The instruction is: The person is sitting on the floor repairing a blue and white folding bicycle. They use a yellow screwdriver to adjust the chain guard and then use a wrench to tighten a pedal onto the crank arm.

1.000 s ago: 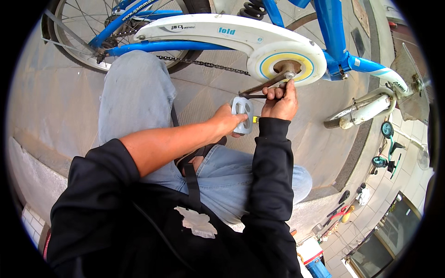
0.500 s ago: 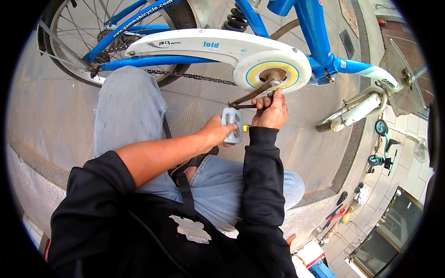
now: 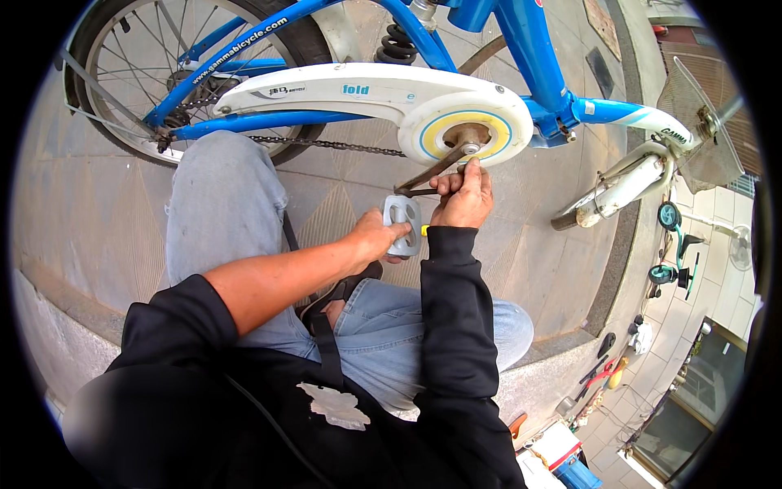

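A blue and white bicycle stands in front of me, its white chain guard reaching to a round disc with yellow and blue rings. From the hub a rusty crank arm slants down to the left, with a grey pedal at its lower end. My left hand is closed around the pedal, thumb on top. My right hand is closed on a thin dark bar, apparently a wrench, whose far end meets the pedal's joint with the crank. The fingers partly hide the bar.
The rear wheel is at upper left, the front wheel at right. My bent knee is close under the chain. A small teal scooter, several tools and a red-and-white box lie along the right side.
The bicycle and both hands sit slightly further left in the picture, as the view has shifted. Both hands keep their grips, and the crank looks nearly unmoved.
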### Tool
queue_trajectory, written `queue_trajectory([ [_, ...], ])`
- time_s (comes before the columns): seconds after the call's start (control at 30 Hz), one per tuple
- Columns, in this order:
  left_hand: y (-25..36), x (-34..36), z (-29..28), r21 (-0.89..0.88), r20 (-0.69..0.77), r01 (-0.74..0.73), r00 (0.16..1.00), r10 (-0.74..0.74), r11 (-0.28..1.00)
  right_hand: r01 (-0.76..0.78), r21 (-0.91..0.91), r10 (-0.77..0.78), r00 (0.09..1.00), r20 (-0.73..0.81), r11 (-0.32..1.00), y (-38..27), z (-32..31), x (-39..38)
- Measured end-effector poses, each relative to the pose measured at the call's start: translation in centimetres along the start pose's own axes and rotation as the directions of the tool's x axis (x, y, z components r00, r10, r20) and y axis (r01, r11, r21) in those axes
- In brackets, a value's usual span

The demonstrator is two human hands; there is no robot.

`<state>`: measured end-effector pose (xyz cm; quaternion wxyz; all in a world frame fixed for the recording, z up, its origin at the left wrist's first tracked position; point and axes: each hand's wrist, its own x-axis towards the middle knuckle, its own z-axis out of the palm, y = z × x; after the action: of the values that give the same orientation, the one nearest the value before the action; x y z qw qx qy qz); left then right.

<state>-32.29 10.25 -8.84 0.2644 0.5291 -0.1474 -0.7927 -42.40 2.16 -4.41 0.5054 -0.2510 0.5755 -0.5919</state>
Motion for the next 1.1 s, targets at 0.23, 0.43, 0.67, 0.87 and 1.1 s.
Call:
queue_trajectory([
  [0.23,-0.3,0.2,-0.4,-0.034,0.032,-0.017,0.999,0.019,0.999,0.161,-0.258,-0.118,0.977,0.175,0.953,0.6,1.4,-1.2],
  [0.43,0.3,-0.2,-0.2,0.027,0.033,0.018,0.999,-0.019,0.999,0.256,-0.336,-0.158,0.943,0.292,0.906,-0.1,0.6,-1.3],
  [0.67,0.5,-0.6,0.6,-0.015,-0.017,-0.015,1.0,0.015,1.0,0.049,0.043,-0.048,0.999,-0.025,0.998,1.0,-0.2,0.5],
  [0.87,0.5,-0.5,0.6,0.062,0.02,0.013,1.0,-0.014,0.998,0.268,-0.397,-0.179,0.952,0.247,0.878,0.7,0.4,-0.9],
  [1.1,-0.4,0.3,0.0,0.031,0.009,-0.019,1.0,0.019,0.999,0.238,-0.701,-0.327,0.945,0.008,0.672,1.7,-1.1,-2.6],
])
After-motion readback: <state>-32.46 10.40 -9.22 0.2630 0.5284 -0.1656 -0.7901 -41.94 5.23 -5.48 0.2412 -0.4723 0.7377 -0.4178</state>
